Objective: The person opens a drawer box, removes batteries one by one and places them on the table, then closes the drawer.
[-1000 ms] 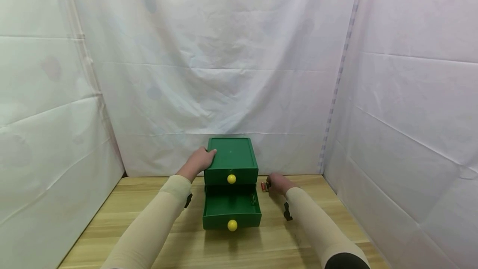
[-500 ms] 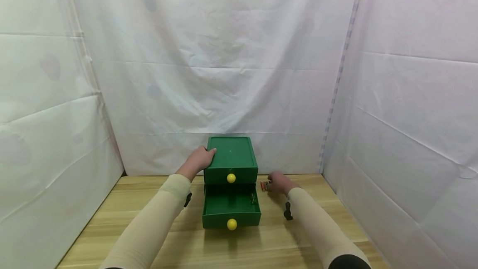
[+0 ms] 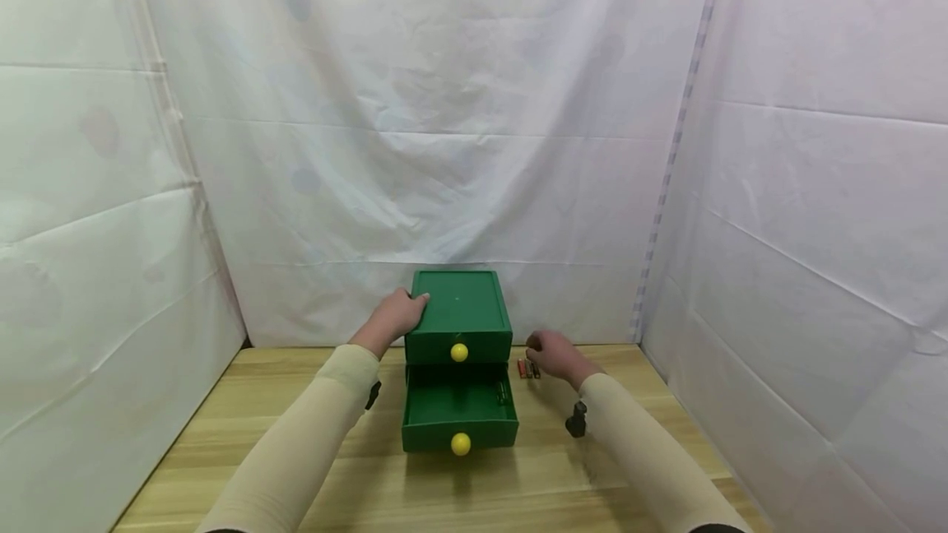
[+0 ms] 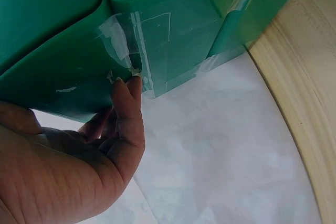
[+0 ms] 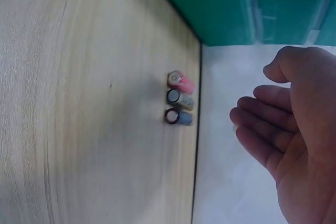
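A green drawer cabinet [image 3: 461, 303] stands on the wooden table, with yellow knobs on its drawers. Its lower drawer [image 3: 444, 410] is pulled out, and small dark items [image 3: 502, 393], hard to make out, lie along the drawer's right side. My left hand [image 3: 397, 315] holds the cabinet's upper left edge, thumb on top and fingers bent against the side wall [image 4: 63, 82]. Three batteries lie side by side right of the cabinet: a red one [image 5: 181, 82], a pale one [image 5: 180, 99] and a dark one [image 5: 179, 116]. Over them hovers my right hand [image 5: 299, 124], fingers relaxed, holding nothing.
White sheets [image 3: 444, 105] hang behind the table and on both sides. The wooden tabletop [image 3: 296, 426] ends at the back sheet, close behind the cabinet and batteries. The upper drawer [image 3: 429, 349] is pushed in.
My right hand has risen off the batteries and moved slightly back, so all three now show. The left hand stays on the cabinet, and the drawers have not moved.
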The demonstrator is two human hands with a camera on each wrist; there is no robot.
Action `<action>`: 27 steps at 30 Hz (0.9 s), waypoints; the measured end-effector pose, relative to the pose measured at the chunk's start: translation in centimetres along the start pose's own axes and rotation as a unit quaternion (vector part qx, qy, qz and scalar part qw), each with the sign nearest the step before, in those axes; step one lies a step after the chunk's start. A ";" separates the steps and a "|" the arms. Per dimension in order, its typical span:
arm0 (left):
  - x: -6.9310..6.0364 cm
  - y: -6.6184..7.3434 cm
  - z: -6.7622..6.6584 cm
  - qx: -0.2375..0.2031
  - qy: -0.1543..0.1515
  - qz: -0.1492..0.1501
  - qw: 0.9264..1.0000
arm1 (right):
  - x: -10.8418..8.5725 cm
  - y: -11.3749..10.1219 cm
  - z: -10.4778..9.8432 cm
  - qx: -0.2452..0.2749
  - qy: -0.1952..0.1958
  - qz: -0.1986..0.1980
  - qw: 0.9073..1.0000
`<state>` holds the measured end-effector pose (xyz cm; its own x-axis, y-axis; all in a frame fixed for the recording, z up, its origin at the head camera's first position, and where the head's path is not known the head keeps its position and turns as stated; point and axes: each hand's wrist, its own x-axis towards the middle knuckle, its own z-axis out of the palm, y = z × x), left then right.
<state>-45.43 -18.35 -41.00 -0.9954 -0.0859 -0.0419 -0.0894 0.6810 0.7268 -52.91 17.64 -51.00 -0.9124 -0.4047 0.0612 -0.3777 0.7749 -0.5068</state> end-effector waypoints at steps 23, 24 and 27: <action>0.0 -0.1 0.1 0.000 0.004 0.004 1.000 | -5.1 -7.1 -3.2 0.032 0.059 -0.050 0.996; 0.0 -0.1 0.1 0.001 0.005 0.006 1.000 | -5.3 -7.5 -3.3 0.033 0.056 -0.052 0.997; 0.0 -0.1 0.0 0.002 0.005 0.008 1.000 | -6.0 -8.6 -3.5 0.037 0.050 -0.056 0.996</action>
<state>-45.42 -18.40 -41.11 -0.9964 -0.0824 -0.0222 -0.0728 0.6849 0.7250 -44.72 15.15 -43.99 -0.8780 -0.4328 0.2044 -0.4683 0.6880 -0.5544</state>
